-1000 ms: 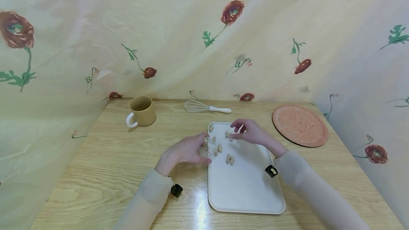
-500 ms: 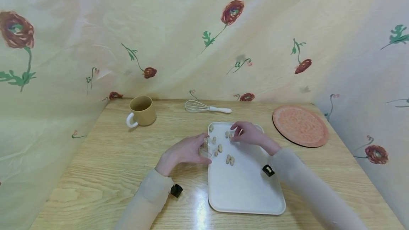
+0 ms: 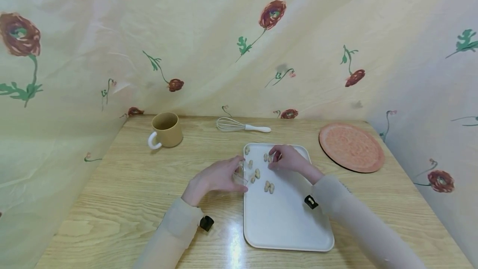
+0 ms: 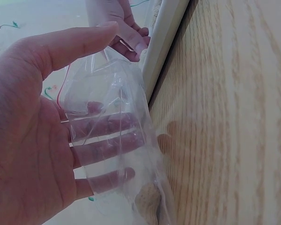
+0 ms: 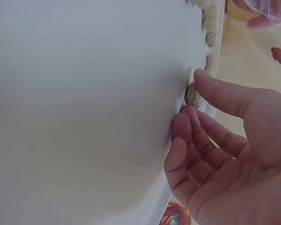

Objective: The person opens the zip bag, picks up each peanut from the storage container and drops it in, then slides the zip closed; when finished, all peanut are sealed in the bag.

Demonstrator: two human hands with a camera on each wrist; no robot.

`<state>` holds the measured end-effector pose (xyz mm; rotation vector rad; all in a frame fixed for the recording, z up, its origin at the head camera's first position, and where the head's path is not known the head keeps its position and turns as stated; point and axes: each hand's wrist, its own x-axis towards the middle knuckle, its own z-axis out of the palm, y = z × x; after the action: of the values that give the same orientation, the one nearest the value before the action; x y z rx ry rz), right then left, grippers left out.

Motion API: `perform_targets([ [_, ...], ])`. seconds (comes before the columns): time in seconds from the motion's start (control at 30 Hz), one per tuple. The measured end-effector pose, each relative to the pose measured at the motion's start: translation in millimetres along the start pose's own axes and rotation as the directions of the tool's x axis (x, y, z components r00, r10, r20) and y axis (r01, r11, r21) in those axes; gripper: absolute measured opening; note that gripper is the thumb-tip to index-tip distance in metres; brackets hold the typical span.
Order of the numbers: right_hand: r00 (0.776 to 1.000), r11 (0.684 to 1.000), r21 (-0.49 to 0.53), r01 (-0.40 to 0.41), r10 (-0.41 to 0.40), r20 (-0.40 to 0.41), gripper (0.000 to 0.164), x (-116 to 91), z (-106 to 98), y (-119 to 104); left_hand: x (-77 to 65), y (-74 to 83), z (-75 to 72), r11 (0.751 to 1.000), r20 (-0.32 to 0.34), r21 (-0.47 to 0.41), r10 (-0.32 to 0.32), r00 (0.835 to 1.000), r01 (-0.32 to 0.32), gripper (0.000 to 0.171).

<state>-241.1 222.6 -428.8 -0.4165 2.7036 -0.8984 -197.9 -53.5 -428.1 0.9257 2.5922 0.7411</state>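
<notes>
My left hand [image 3: 220,175] holds a clear plastic bag [image 4: 114,103] beside the left rim of the white tray [image 3: 287,223]. In the left wrist view the fingers show through the film, and one peanut [image 4: 148,201] lies low inside the bag. At the tray's far part my right hand [image 3: 293,161] reaches down around a peanut [image 5: 193,96]. Its thumb and bent fingertips stand apart on either side of that peanut, which seems to rest on the tray. Several more peanuts [image 3: 257,173] are scattered over the tray's far left half.
Behind the tray lies a whisk [image 3: 257,128] with a white handle. A tan mug [image 3: 169,134] with a white handle stands at the back left. A round pinkish board [image 3: 351,146] lies at the right. The wooden table [image 3: 142,186] ends at a floral curtain.
My right hand has come lower and a little nearer to me, its fingers drawing closer around the peanut. My left hand and the bag stay where they were.
</notes>
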Motion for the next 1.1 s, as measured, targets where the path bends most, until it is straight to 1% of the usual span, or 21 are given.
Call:
perform_targets([
  [0.2,1.0,1.0,0.008,-0.021,0.021,0.0,0.029,0,2,-1,-0.3,0.6,-0.1,1.0,-0.003,-0.002,0.004,1.0,-0.004,0.089],
  [0.47,0.999,0.999,0.01,-0.042,0.042,-0.005,0.028,-1,3,1,-0.9,1.1,0.2,1.0,0.0,0.009,-0.012,1.0,0.012,0.09],
  [0.67,1.0,1.0,0.006,-0.007,0.007,-0.026,0.029,-6,1,2,-1.3,2.3,0.7,1.0,0.001,0.018,-0.025,1.0,0.025,0.09],
  [0.77,0.999,1.0,-0.006,0.025,-0.025,-0.039,0.029,-9,-1,0,-1.4,3.0,0.7,0.999,-0.001,0.018,-0.028,1.0,0.028,0.089],
  [0.93,0.995,0.996,-0.026,0.08,-0.081,-0.06,0.028,-16,-6,-9,-2.1,3.6,0.0,1.0,-0.002,0.014,-0.026,1.0,0.026,0.089],
  [1.1,0.99,0.993,-0.027,0.117,-0.119,-0.077,0.029,-23,-11,-23,-2.5,3.4,-0.4,1.0,-0.007,0.007,-0.019,1.0,0.019,0.088],
])
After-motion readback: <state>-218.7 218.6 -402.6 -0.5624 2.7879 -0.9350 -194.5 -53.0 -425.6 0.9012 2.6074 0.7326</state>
